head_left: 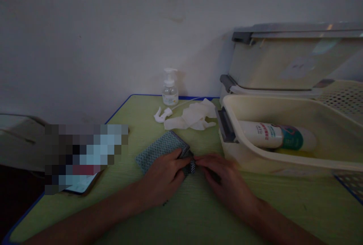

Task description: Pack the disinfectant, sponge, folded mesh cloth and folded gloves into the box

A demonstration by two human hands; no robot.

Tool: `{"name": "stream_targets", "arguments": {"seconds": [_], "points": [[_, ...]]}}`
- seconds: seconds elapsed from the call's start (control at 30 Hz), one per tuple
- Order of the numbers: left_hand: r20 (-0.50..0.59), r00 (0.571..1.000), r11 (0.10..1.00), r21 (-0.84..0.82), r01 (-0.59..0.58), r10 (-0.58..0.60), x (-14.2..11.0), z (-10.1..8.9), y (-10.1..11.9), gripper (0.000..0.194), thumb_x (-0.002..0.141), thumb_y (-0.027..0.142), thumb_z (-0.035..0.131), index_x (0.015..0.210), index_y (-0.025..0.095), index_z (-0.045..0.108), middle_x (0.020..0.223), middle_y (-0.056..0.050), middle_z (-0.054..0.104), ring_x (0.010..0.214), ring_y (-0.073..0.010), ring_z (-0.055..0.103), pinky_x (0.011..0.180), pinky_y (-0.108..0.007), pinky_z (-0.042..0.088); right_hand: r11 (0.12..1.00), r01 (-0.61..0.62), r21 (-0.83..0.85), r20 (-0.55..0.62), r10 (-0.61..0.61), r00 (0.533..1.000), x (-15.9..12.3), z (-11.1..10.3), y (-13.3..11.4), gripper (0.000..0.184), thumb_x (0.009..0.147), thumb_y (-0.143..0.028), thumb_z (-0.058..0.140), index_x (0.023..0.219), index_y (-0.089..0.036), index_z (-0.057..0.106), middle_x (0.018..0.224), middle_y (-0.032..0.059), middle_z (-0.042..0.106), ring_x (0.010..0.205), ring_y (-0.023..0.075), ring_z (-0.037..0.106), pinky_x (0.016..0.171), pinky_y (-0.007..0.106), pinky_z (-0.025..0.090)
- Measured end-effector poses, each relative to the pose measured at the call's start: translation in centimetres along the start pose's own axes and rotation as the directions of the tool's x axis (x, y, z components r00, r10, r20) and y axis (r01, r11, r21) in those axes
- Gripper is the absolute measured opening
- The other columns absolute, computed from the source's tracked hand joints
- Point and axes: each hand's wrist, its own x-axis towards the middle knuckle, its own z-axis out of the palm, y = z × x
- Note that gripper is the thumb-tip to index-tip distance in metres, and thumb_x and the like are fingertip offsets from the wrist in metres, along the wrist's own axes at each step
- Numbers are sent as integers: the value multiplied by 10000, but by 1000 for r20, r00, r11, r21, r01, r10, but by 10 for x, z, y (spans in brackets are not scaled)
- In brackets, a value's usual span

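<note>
A folded blue-grey textured cloth [159,148] with a black-and-white checked edge lies on the green table. My left hand [166,175] rests over its near right part, with the fingers closed on the edge. From the right, my right hand [219,173] meets the cloth at the same corner, its thumb and fingertips pinched together on the checked edge. The fingertips of both hands almost touch, and the exact grip is partly hidden in the dim light.
Behind the cloth lie white gloves [195,116] and a spray nozzle [163,114] with a tube; a clear pump bottle [170,92] stands by the wall. At right, a cream bin [232,154] holds a white-and-green bottle [272,135]. A partly pixelated phone [85,184] is at left.
</note>
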Motion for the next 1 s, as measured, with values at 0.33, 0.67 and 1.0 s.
{"name": "stream_targets", "arguments": {"seconds": [0.33, 0.67, 1.0], "points": [[-81, 992, 967, -241, 78, -100, 8, -2, -5, 351, 729, 125, 479, 981, 219, 704, 869, -29, 671, 885, -211, 593, 855, -344, 451, 993, 77, -92, 139, -64, 988, 2, 0, -3, 325, 822, -42, 487, 1060, -159, 674, 1113, 106, 657, 1010, 204, 614, 869, 370, 527], [-95, 981, 896, -430, 115, -172, 10, -10, -17, 324, 660, 93, 497, 907, 189, 682, 948, -2, 702, 925, -190, 622, 882, -308, 449, 966, 104, -236, 249, -43, 967, 3, 0, -6, 347, 802, -113, 576, 1146, -127, 618, 1195, 149, 596, 1099, 265, 553, 928, 465, 483], [-50, 978, 859, -489, 153, -202, 10, -12, -19, 266, 681, 128, 515, 890, 172, 673, 897, 2, 698, 858, -184, 624, 807, -285, 455, 924, 201, -325, 353, -79, 932, 3, -6, -8, 331, 832, -172, 592, 1160, -136, 605, 1247, 129, 585, 1149, 254, 537, 963, 425, 461]]}}
